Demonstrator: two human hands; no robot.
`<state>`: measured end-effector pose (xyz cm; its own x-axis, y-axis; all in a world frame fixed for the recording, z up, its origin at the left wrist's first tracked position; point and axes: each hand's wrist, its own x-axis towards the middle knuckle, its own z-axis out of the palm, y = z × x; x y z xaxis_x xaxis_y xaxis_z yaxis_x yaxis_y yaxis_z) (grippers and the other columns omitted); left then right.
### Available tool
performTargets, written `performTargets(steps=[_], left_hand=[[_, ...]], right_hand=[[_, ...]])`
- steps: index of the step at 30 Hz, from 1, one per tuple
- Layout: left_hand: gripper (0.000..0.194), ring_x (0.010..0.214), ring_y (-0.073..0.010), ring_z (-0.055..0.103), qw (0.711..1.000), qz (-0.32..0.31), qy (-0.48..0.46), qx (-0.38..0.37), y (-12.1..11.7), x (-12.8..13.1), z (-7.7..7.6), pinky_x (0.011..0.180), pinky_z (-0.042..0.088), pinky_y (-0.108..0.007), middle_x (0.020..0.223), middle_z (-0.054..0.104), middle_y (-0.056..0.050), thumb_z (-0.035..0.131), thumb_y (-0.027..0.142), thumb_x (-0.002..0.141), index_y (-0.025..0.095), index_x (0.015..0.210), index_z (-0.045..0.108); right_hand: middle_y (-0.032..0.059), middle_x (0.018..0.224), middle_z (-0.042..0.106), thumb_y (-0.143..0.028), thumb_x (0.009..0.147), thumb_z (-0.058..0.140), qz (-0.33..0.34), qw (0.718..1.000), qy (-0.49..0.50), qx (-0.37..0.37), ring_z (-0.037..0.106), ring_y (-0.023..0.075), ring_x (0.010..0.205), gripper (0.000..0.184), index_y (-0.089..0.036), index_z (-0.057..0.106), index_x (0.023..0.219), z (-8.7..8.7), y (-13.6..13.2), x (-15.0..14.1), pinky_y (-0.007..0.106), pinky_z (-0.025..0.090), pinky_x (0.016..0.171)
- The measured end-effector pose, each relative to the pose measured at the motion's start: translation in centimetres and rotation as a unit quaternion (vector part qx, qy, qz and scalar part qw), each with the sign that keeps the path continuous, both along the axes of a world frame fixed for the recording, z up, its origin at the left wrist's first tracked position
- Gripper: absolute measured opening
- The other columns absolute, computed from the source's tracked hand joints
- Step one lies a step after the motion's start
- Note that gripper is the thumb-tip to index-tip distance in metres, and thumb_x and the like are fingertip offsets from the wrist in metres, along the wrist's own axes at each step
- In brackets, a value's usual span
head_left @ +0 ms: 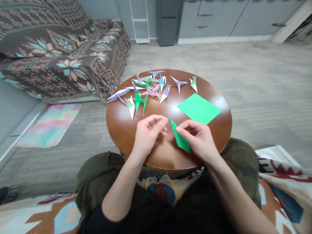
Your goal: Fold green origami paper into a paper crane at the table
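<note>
A narrow, pointed piece of folded green paper (180, 138) is pinched between the thumb and fingers of my right hand (196, 138), over the near part of the round table. To its left, my left hand (150, 131) hovers apart from the paper with its fingers curled and the thumb close to them. Whether anything lies between those fingertips I cannot make out. Beyond my right hand a flat green sheet (198, 108) lies on the tabletop, its near corner hidden by the hand.
Several folded paper cranes in purple, green, pink and white, among them a purple crane (165, 94), crowd the far left of the brown table (117, 123). A pale green crane (193, 84) stands at the back right. A patterned covered sofa (73, 61) is beyond, on the left.
</note>
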<state>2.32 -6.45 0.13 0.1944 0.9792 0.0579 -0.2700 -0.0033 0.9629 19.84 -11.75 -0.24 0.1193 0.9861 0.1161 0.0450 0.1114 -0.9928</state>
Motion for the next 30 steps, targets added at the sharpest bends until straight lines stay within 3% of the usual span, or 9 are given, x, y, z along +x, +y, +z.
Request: performTargets(steps=[3, 11, 16, 21, 24, 26, 30], left_hand=[[0.029, 0.054, -0.0109, 0.063, 0.997, -0.073, 0.032, -0.016, -0.76, 0.72, 0.1, 0.055, 0.056, -0.022, 0.063, 0.07, -0.001, 0.093, 0.039, 0.075, 0.014, 0.08, 0.078], [0.027, 0.055, -0.0106, 0.064, 0.998, -0.062, 0.028, -0.014, -1.05, 1.03, 0.14, 0.058, 0.058, -0.022, 0.064, 0.071, 0.0, 0.094, 0.036, 0.074, 0.015, 0.074, 0.077], [0.023, 0.052, -0.0102, 0.063, 0.999, -0.032, 0.021, -0.003, -1.09, 0.99, -0.09, 0.056, 0.056, -0.021, 0.058, 0.069, 0.001, 0.09, 0.032, 0.079, 0.015, 0.071, 0.076], [0.026, 0.048, -0.0083, 0.06, 0.999, 0.023, 0.03, 0.006, -0.91, 0.9, -0.01, 0.053, 0.053, -0.019, 0.055, 0.066, 0.002, 0.086, 0.03, 0.083, 0.016, 0.067, 0.07], [0.023, 0.048, -0.0081, 0.059, 0.998, 0.053, 0.019, 0.01, -0.82, 0.91, -0.02, 0.053, 0.051, -0.019, 0.056, 0.066, 0.003, 0.086, 0.031, 0.082, 0.017, 0.072, 0.07], [0.025, 0.049, -0.0088, 0.059, 0.999, 0.035, 0.02, 0.002, -0.83, 1.0, -0.05, 0.053, 0.051, -0.02, 0.059, 0.067, 0.003, 0.089, 0.034, 0.079, 0.016, 0.076, 0.072], [0.034, 0.047, -0.0093, 0.056, 0.996, -0.059, 0.06, -0.02, -1.05, 1.18, -0.02, 0.049, 0.046, -0.021, 0.056, 0.064, 0.002, 0.091, 0.043, 0.076, 0.016, 0.073, 0.071]], right_hand=[[0.0026, 0.072, 0.075, -0.036, 0.084, 0.083, 0.02, 1.0, 0.019, 0.004, 0.063, 0.0151, 0.066, 0.021, -0.02, 0.075, 0.074, 0.12, 0.02, -0.1, 0.026, 0.05, 0.061], [0.0022, 0.071, 0.074, -0.032, 0.086, 0.082, 0.035, 0.999, 0.019, -0.003, 0.061, 0.0142, 0.065, 0.019, -0.019, 0.074, 0.074, -0.09, -0.09, -0.16, 0.026, 0.048, 0.06], [0.0015, 0.072, 0.073, -0.036, 0.087, 0.082, 0.029, 1.0, 0.0, -0.001, 0.061, 0.0141, 0.064, 0.022, -0.019, 0.075, 0.075, -0.25, -0.12, -0.32, 0.026, 0.047, 0.059], [0.0025, 0.082, 0.078, -0.034, 0.09, 0.078, 0.026, 1.0, -0.018, -0.001, 0.069, 0.017, 0.074, 0.014, -0.02, 0.079, 0.086, -0.3, -0.06, -0.16, 0.028, 0.054, 0.068], [0.0007, 0.076, 0.073, -0.031, 0.089, 0.077, 0.024, 0.999, -0.038, 0.003, 0.065, 0.0153, 0.069, 0.013, -0.02, 0.075, 0.081, -0.32, -0.01, 0.09, 0.027, 0.052, 0.064], [-0.0007, 0.073, 0.07, -0.028, 0.089, 0.075, 0.02, 0.999, -0.042, 0.01, 0.062, 0.0139, 0.066, 0.013, -0.02, 0.072, 0.079, -0.29, 0.0, 0.21, 0.025, 0.049, 0.061], [-0.0023, 0.07, 0.066, -0.022, 0.087, 0.071, 0.012, 0.999, -0.045, 0.016, 0.06, 0.0127, 0.064, 0.009, -0.02, 0.069, 0.078, -0.14, -0.06, 0.22, 0.024, 0.047, 0.059]])
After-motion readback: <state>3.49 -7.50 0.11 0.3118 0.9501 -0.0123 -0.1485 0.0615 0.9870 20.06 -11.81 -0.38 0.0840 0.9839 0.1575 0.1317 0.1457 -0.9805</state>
